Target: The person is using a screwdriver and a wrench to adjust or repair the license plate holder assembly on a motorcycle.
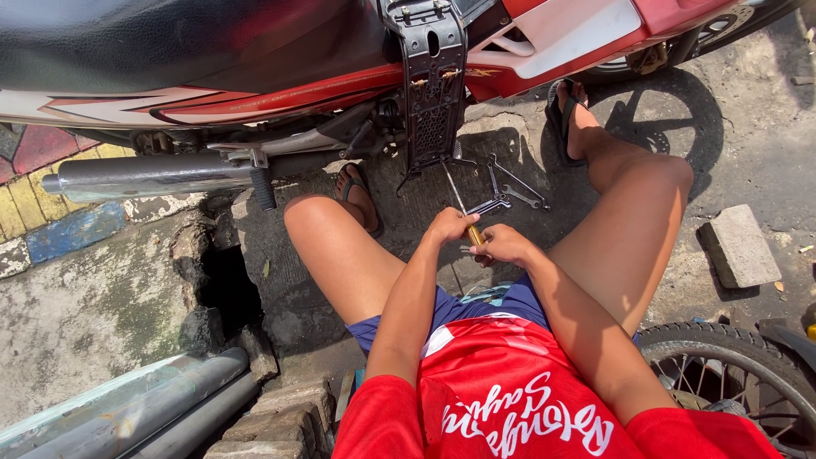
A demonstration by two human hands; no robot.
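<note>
Both hands grip a screwdriver: the left hand (449, 226) and the right hand (501, 245) are closed around its yellow handle (474, 235). Beyond the grip, the shaft (454, 189) reaches the black panel (432, 93). Wrenches (508, 194) lie just beyond the right hand. It seems a fastener is being worked; steady pressure along the shaft is needed.

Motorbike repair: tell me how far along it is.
Done: a black panel hangs loose off the motorbike, and wrenches lie on the ground. In hand: both hands, left and right, grip a screwdriver. Left: the panel is not back in place.
</note>
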